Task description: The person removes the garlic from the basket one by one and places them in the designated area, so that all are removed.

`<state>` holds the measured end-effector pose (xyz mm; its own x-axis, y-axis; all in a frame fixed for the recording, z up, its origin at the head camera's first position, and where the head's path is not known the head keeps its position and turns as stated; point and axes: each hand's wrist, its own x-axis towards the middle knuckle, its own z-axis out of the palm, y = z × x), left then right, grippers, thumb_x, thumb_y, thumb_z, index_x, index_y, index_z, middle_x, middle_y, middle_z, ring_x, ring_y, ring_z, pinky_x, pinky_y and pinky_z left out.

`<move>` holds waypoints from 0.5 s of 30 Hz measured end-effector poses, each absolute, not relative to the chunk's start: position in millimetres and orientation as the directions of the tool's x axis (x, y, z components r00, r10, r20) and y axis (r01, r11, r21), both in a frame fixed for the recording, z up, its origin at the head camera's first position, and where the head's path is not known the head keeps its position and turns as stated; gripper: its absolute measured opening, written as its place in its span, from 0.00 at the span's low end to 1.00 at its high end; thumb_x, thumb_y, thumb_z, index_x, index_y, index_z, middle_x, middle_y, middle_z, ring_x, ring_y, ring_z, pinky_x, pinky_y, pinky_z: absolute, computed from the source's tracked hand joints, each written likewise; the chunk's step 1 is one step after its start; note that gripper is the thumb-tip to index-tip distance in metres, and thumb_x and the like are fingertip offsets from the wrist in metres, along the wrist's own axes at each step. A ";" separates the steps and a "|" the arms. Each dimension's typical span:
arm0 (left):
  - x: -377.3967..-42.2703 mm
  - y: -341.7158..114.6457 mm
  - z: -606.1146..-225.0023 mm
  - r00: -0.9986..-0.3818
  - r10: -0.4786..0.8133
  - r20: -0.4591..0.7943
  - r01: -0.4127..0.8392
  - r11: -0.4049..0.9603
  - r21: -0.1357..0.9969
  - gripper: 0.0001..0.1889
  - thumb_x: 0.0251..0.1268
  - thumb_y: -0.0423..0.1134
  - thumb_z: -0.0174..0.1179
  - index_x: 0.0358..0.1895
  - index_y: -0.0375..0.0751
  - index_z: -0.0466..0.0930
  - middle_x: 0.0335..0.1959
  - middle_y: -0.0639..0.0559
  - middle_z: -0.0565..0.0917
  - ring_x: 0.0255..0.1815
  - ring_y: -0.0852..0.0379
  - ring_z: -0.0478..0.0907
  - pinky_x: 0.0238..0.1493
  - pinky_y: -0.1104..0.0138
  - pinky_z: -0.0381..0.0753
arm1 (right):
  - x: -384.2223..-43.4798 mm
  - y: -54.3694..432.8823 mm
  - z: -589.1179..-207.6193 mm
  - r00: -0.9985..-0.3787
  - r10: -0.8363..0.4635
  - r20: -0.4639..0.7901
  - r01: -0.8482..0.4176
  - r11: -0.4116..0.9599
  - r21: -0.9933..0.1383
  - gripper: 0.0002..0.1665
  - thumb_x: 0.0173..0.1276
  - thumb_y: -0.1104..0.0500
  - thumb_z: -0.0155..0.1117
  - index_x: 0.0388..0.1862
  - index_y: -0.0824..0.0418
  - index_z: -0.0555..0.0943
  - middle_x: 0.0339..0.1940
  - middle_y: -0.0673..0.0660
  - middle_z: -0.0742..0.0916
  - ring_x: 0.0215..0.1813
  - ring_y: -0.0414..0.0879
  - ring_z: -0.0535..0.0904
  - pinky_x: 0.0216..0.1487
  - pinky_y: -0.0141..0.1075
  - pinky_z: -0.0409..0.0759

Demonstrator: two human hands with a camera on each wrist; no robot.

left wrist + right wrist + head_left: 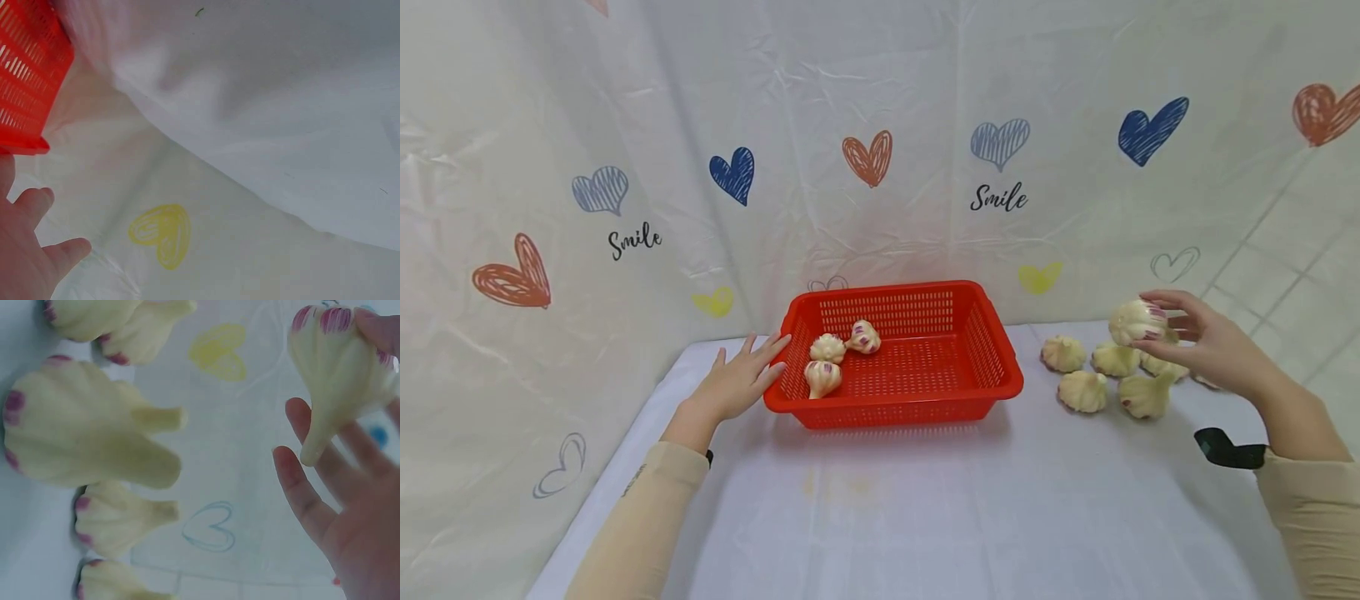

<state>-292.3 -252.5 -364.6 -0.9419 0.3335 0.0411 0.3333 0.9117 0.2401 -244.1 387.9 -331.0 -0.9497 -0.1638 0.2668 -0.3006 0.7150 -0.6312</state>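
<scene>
A white garlic bulb (1133, 323) with purple streaks is held up in the fingers and thumb of my right hand (1213, 342). In the right wrist view that garlic bulb (340, 362) shows its stem pointing down between the spread fingers. Below the hand, several more garlic bulbs (1083, 392) sit grouped on the table. My left hand (733, 382) has its fingers spread, with fingertips at the left rim of a red plastic basket (891, 406). Inside that basket, at its left end, lie three garlic bulbs (824, 377).
A white cloth covers the table (910, 517). Behind it hangs a pale curtain (925, 92) printed with hearts and the word Smile. The basket stands near the table's back edge, left of the loose bulbs.
</scene>
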 end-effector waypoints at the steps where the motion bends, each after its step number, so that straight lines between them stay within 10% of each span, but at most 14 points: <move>1: -292.4 -252.4 -364.4 -0.942 0.334 0.042 0.334 0.912 0.240 0.36 0.81 0.64 0.38 0.84 0.52 0.51 0.83 0.44 0.53 0.82 0.30 0.40 0.71 0.27 0.30 | -243.9 389.7 -331.4 -0.953 -0.157 0.261 -0.291 0.719 -0.631 0.44 0.72 0.59 0.69 0.81 0.54 0.58 0.71 0.68 0.67 0.63 0.76 0.67 0.51 0.62 0.76; 9: -293.5 -252.5 -364.5 -0.941 0.335 0.046 0.336 0.910 0.243 0.34 0.82 0.59 0.41 0.84 0.51 0.52 0.83 0.44 0.54 0.82 0.30 0.40 0.71 0.27 0.30 | -243.4 408.4 -340.4 -0.964 -0.087 0.250 -0.224 0.771 -0.596 0.44 0.71 0.52 0.71 0.81 0.52 0.61 0.66 0.65 0.70 0.52 0.43 0.69 0.32 0.33 0.76; 15: -293.2 -253.3 -365.5 -0.942 0.333 0.046 0.333 0.910 0.248 0.33 0.83 0.56 0.43 0.84 0.51 0.52 0.83 0.44 0.54 0.82 0.30 0.40 0.71 0.27 0.31 | -244.9 424.3 -346.5 -0.964 -0.082 0.253 -0.214 0.803 -0.556 0.46 0.71 0.52 0.71 0.80 0.64 0.60 0.72 0.78 0.66 0.58 0.77 0.67 0.38 0.56 0.77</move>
